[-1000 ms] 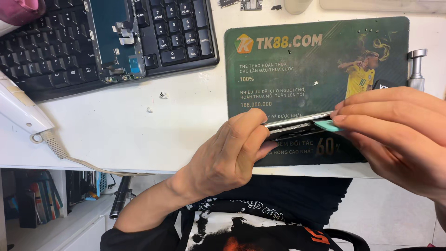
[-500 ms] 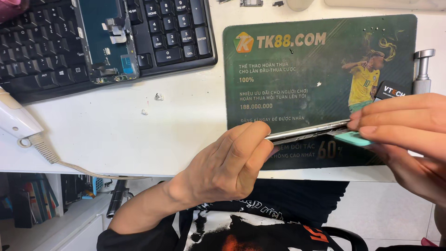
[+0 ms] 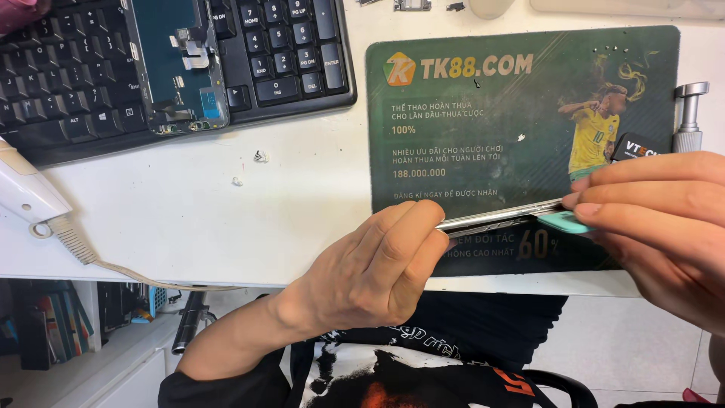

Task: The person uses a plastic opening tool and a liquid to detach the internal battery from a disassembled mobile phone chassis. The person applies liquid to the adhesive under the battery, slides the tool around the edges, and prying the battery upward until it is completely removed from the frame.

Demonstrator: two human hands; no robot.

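Observation:
My left hand [image 3: 374,272] grips the near end of a thin phone body [image 3: 495,217], held edge-on just above the front edge of a dark green printed mat [image 3: 483,128]. My right hand [image 3: 657,227] pinches the far end of the phone together with a small teal plastic pick [image 3: 565,221], which lies against the phone's edge. Most of the phone is hidden between my fingers.
A black keyboard [image 3: 287,53] lies at the back left with a detached phone screen panel [image 3: 177,64] resting on it. A white tool with a coiled cord [image 3: 30,196] sits at the left edge. A metal cylinder [image 3: 689,113] stands at the mat's right side. Small debris [image 3: 260,156] dots the white desk.
Both hands and the phone have shifted slightly right and lower across the mat. My right hand's fingers have slid along the phone's edge with the pick.

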